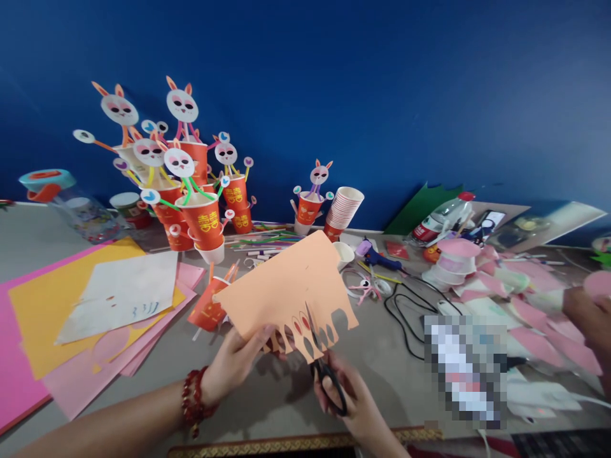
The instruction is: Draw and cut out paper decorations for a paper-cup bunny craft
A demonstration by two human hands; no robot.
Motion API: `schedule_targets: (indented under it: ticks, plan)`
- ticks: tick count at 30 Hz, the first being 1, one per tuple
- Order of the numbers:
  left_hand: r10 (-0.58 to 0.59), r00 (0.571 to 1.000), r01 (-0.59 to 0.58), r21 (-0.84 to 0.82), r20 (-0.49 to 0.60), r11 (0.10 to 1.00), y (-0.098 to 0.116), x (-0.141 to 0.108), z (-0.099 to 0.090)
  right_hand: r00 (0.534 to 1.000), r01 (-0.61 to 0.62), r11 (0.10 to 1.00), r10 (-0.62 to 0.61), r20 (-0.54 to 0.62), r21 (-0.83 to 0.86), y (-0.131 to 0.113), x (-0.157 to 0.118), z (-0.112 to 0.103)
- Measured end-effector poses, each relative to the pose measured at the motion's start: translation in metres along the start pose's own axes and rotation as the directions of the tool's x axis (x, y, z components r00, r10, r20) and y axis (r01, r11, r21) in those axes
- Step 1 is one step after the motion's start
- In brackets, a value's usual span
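Observation:
An orange paper sheet (291,280) with a row of cut-out notches along its lower edge is pinched at its lower left by my left hand (238,359), which wears red beads at the wrist. Black-handled scissors (330,383) are gripped in my right hand (351,397), below the sheet. Their blades lie at the paper's notched edge, beside small red oval marks. An orange-red paper cup (210,304) lies tipped just left of the sheet.
Cups with rabbit figures (200,216) stand at the back left, left of stacked cups (344,207). Coloured papers (28,292) lie left. A glue gun (382,259), black cable (398,318), bottle (442,219) and pink pieces are on the right, near another person's hand (589,318).

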State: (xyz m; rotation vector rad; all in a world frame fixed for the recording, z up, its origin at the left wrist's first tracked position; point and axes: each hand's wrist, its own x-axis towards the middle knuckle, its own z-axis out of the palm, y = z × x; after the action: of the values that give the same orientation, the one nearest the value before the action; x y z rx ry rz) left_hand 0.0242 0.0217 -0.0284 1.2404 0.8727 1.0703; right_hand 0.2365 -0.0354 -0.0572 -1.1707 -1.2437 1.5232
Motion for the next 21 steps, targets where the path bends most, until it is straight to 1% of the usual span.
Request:
schedule_targets:
  ticks: [4,8,13,19,21]
  plan:
    - [0.021,0.999,-0.021,-0.012,0.035,1.0,-0.003,0.0,-0.002,1.0,0.003,1.0,-0.002,0.011,-0.014,0.002,-0.002,-0.002]
    - [0.029,0.997,-0.027,-0.029,0.067,0.999,-0.005,0.0,-0.003,1.0,-0.004,1.0,0.003,0.023,0.006,-0.003,-0.003,-0.001]
    - [0.019,0.996,-0.012,-0.076,0.088,0.997,-0.005,0.001,-0.003,1.0,-0.002,0.999,0.002,-0.007,0.039,-0.01,-0.002,0.0]
    - [0.007,0.995,0.003,-0.093,0.103,0.996,-0.004,0.0,-0.002,0.999,-0.017,1.0,0.017,0.03,0.004,-0.009,-0.005,-0.002]
    - [-0.008,0.995,0.017,-0.094,0.102,0.995,-0.003,0.0,-0.002,1.0,-0.02,1.0,0.019,0.021,0.009,-0.009,-0.005,-0.003]
